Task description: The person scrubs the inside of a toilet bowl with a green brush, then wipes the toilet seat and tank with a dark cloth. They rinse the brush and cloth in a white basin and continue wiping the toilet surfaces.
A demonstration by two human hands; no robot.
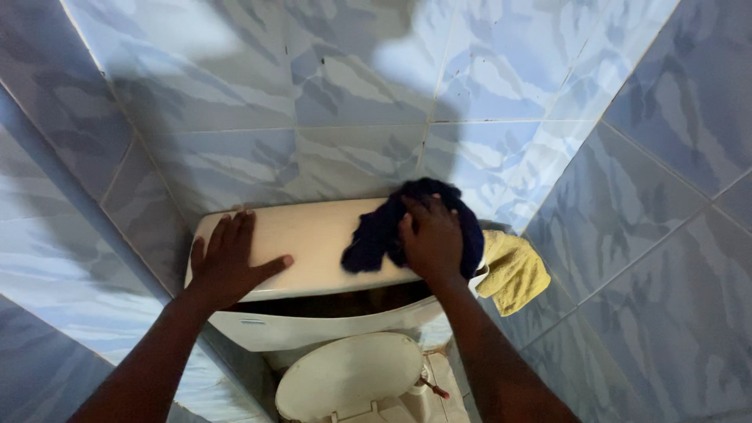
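Wiping the tank lid [313, 235] is the job going on in the middle of the frame. The right hand [431, 239] presses a dark blue cloth [376, 231] down on the right part of the lid. Its fingers are curled over the cloth and grip a bunch of it. The left hand [227, 262] lies flat and open on the left end of the lid, with the thumb stuck out to the right. It holds nothing; it just leans on the lid.

The lid looks a bit lifted or slid, because a dark gap shows under its front edge, above the white tank [313, 329]. So the flat hand should press down well, I think, or the lid may slip while the cloth rubs. Long, slow wipes toward the left hand would be good, with the cloth spread out more so it covers more of the lid.

A yellow cloth [513, 270] hangs off the right end of the tank, just beside the blue one. Care is needed not to knock it off. The toilet seat lid [348, 376] sits at the bottom of the frame, and blue tiled walls [235, 94] fill the rest.
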